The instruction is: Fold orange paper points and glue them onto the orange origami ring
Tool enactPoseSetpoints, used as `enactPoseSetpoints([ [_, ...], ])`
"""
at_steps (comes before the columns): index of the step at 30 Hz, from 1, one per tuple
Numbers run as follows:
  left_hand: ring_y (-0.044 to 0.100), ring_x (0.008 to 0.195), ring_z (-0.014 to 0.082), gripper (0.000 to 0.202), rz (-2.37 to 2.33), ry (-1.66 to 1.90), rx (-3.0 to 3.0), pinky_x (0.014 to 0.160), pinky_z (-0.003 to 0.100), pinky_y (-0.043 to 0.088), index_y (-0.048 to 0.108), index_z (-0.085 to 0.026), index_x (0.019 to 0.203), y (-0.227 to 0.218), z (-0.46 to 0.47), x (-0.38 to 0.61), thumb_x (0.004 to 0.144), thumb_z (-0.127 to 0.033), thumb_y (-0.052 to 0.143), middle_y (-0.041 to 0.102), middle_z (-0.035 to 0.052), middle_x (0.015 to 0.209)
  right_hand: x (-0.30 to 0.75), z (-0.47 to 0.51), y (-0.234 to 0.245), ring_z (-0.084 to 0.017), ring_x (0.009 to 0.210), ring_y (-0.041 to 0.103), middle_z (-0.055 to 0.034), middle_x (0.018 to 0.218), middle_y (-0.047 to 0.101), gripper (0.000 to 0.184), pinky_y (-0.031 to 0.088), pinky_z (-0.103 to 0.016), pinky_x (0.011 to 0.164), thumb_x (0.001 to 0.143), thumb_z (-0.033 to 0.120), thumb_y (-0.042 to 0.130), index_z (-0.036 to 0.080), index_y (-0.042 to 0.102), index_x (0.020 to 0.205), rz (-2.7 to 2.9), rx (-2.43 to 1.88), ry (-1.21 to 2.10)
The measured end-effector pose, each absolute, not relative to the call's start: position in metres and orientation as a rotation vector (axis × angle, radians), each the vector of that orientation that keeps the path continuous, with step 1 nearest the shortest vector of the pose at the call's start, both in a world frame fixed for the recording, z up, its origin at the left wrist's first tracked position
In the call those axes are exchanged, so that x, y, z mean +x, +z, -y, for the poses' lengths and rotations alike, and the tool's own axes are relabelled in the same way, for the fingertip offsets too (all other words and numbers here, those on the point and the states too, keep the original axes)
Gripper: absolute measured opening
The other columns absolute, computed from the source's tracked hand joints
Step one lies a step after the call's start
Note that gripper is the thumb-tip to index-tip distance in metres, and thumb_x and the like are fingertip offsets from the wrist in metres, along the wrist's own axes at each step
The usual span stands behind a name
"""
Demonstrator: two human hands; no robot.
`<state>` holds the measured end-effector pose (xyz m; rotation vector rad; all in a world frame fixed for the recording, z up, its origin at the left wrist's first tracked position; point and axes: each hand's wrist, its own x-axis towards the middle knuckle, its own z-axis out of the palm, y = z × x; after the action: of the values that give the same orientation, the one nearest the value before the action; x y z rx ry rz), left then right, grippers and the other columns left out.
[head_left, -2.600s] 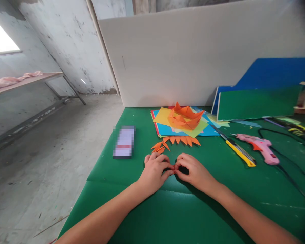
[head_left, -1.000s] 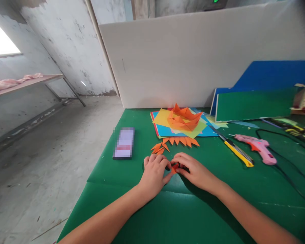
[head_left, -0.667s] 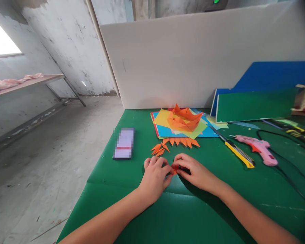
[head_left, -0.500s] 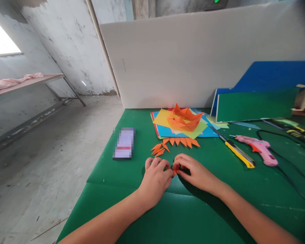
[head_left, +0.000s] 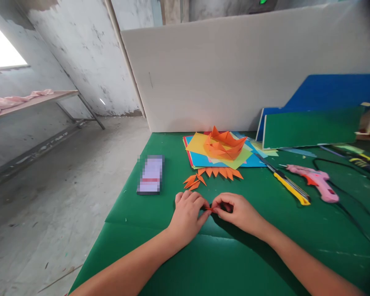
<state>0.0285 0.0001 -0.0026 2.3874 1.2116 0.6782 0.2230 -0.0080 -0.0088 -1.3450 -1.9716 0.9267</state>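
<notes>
Fingertips (head_left: 202, 204) of both hands are pinched onto a small orange paper piece (head_left: 209, 209); I make out only a sliver between them. The left hand (head_left: 188, 217) and right hand (head_left: 239, 211) meet tip to tip, low over the green worktop (head_left: 203, 259), about midway between its left and right edges. The piece's long axis seems to run left-right, one end in each pinch, so neither hand is nearer. Toward the far edge lie loose orange triangles (head_left: 193, 181), then a row of orange points (head_left: 219, 172), then the coloured paper stack (head_left: 200, 158). The utility knife (head_left: 289, 186) and glue gun (head_left: 315, 181) lie well right, and the phone (head_left: 151, 173) is near the left edge.
</notes>
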Motion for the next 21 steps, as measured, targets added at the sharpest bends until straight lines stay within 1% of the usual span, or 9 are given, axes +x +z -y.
enactPoseSetpoints([
  [2,0.054,0.089,0.0191,0.005,-1.154,0.740,2.275,0.084,0.035,0.036,0.061,-0.021,0.081,-0.002,-0.001,0.028,0.085,-0.024,0.061,0.065,0.0010,0.088,0.223,0.009,-0.012,-0.012,0.056,0.043,0.0015,0.066,0.057,0.013,0.032,-0.024,0.051,0.083,0.029,0.060,0.019,0.066,0.078,1.861,-1.359,1.018],
  [3,0.054,0.086,0.0180,0.004,-1.130,0.768,2.195,0.080,0.033,0.038,0.061,-0.020,0.081,-0.001,-0.002,0.029,0.084,-0.023,0.061,0.064,0.0013,0.086,0.222,0.010,-0.013,-0.011,0.055,0.042,0.0020,0.064,0.056,0.015,0.032,-0.024,0.050,0.083,0.032,0.060,0.019,0.066,0.078,1.808,-1.361,1.060],
  [5,0.053,0.073,0.0147,0.005,-1.117,0.787,1.998,0.068,0.027,0.040,0.062,-0.019,0.081,-0.001,-0.002,0.030,0.083,-0.023,0.059,0.062,0.0008,0.078,0.221,0.011,-0.014,-0.011,0.054,0.042,0.0021,0.063,0.054,0.020,0.032,-0.024,0.050,0.083,0.038,0.061,0.018,0.065,0.078,1.719,-1.353,1.126],
  [7,0.047,0.060,0.0115,0.010,-1.127,0.780,1.781,0.056,0.023,0.037,0.062,-0.018,0.082,-0.002,-0.002,0.032,0.082,-0.027,0.058,0.056,-0.0012,0.068,0.218,0.013,-0.014,-0.011,0.056,0.043,0.0015,0.065,0.054,0.024,0.034,-0.024,0.051,0.084,0.041,0.060,0.018,0.063,0.078,1.646,-1.329,1.175],
  [8,0.045,0.057,0.0104,0.014,-1.126,0.780,1.677,0.053,0.022,0.035,0.062,-0.017,0.082,-0.002,-0.002,0.033,0.082,-0.030,0.059,0.054,-0.0019,0.065,0.217,0.014,-0.013,-0.011,0.057,0.043,0.0012,0.067,0.054,0.025,0.034,-0.024,0.052,0.084,0.042,0.060,0.018,0.062,0.077,1.614,-1.313,1.196],
  [11,0.046,0.057,0.0095,0.023,-1.068,0.817,1.448,0.052,0.020,0.036,0.059,-0.015,0.079,-0.003,0.000,0.037,0.079,-0.038,0.061,0.055,-0.0010,0.067,0.212,0.016,-0.011,-0.012,0.060,0.044,0.0014,0.067,0.052,0.028,0.036,-0.024,0.054,0.084,0.045,0.060,0.018,0.058,0.075,1.526,-1.268,1.242],
  [15,0.044,0.055,0.0084,0.031,-1.014,0.808,1.339,0.051,0.020,0.037,0.058,-0.015,0.078,-0.001,0.001,0.038,0.077,-0.046,0.064,0.053,-0.0019,0.065,0.211,0.018,-0.007,-0.012,0.061,0.045,0.0024,0.065,0.050,0.033,0.037,-0.024,0.057,0.083,0.048,0.061,0.019,0.054,0.070,1.450,-1.216,1.331],
  [21,0.045,0.056,0.0080,0.035,-0.950,0.735,1.355,0.052,0.020,0.037,0.057,-0.015,0.080,0.006,0.002,0.033,0.077,-0.049,0.064,0.050,-0.0028,0.063,0.216,0.018,-0.004,-0.012,0.065,0.045,0.0014,0.067,0.052,0.032,0.037,-0.025,0.061,0.081,0.045,0.065,0.017,0.057,0.069,1.367,-1.118,1.518],
])
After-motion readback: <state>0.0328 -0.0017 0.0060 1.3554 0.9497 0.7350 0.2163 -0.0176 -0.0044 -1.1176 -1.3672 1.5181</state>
